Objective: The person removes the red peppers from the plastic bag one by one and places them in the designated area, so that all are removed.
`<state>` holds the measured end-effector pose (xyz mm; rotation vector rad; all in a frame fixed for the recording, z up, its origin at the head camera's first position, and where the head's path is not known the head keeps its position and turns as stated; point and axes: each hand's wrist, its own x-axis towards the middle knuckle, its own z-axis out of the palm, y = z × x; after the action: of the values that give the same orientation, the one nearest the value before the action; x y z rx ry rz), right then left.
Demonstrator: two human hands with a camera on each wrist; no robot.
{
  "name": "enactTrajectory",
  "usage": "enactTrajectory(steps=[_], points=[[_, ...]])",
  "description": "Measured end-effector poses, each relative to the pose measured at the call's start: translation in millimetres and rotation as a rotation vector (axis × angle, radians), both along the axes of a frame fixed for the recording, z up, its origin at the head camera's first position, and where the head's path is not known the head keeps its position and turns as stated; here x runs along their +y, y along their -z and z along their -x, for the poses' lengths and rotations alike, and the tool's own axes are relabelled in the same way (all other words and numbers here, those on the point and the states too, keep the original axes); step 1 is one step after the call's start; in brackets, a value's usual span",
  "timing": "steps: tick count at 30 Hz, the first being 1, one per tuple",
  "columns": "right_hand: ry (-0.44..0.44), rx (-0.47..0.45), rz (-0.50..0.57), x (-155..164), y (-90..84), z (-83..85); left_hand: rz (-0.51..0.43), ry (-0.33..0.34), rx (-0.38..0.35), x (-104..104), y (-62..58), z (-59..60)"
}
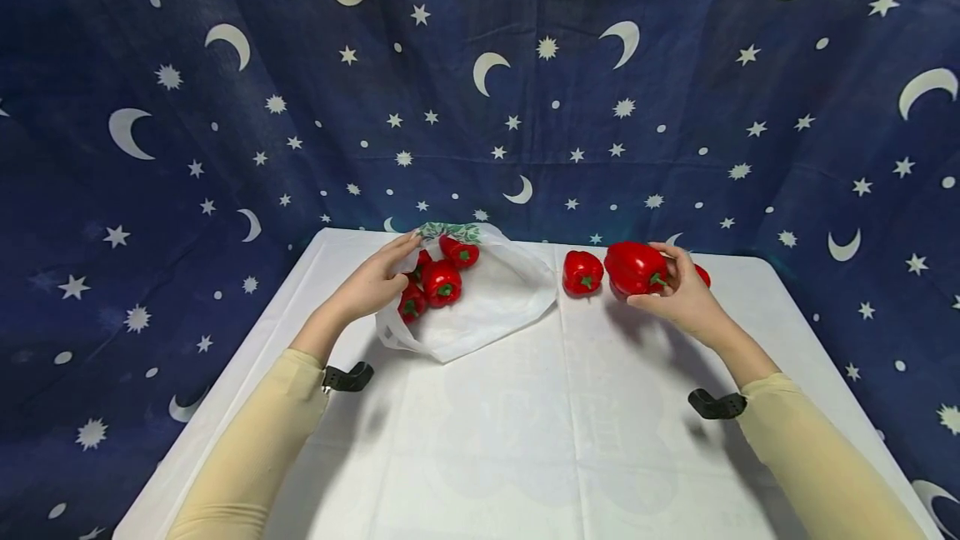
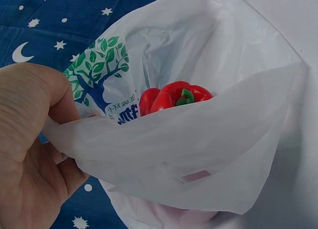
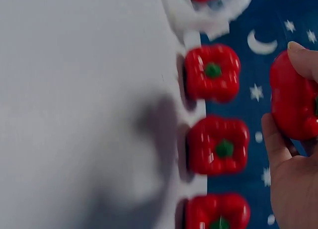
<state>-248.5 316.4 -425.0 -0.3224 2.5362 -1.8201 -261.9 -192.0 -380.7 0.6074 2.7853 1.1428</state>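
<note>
Left hand pinches the rim of the white bag, holding it open; peppers inside. Right hand grips a red pepper above the table, at 3 o'clock from the bag. Another pepper sits between them.

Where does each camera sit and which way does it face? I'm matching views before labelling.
Head: above, looking down the table; both forearms, left hand, right hand.
Left wrist: beside the left hand, facing the bag mouth.
Right wrist: beside the right hand, facing peppers on the table edge.
Shared: the held pepper, head and right wrist.
</note>
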Motion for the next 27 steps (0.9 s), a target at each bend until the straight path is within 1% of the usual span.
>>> enactTrajectory(steps=[3, 6, 10, 17, 22, 27], points=[[0.037, 0.032, -0.002, 19, 1.5, -0.3, -0.004, 0.002, -0.003, 0, -0.8, -0.3], [0.09, 0.041, -0.043, 36, 2.4, -0.6, 0.001, 0.007, 0.005, -1, -0.8, 0.0], [0.164, 0.031, -0.107, 57, 2.3, -0.8, 0.003, 0.017, 0.016, -3, -0.2, 0.5], [0.272, 0.006, -0.133, 89, 2.2, -6.9, 0.005, 0.015, 0.015, -3, -0.9, -0.2], [0.365, -0.01, -0.174, 110, 8.4, -12.2, 0.008, 0.003, 0.004, -3, -0.8, -0.6], [0.434, -0.048, -0.188, 126, 21.0, -13.3, 0.011, -0.001, 0.001, -2, -0.7, -0.6]])
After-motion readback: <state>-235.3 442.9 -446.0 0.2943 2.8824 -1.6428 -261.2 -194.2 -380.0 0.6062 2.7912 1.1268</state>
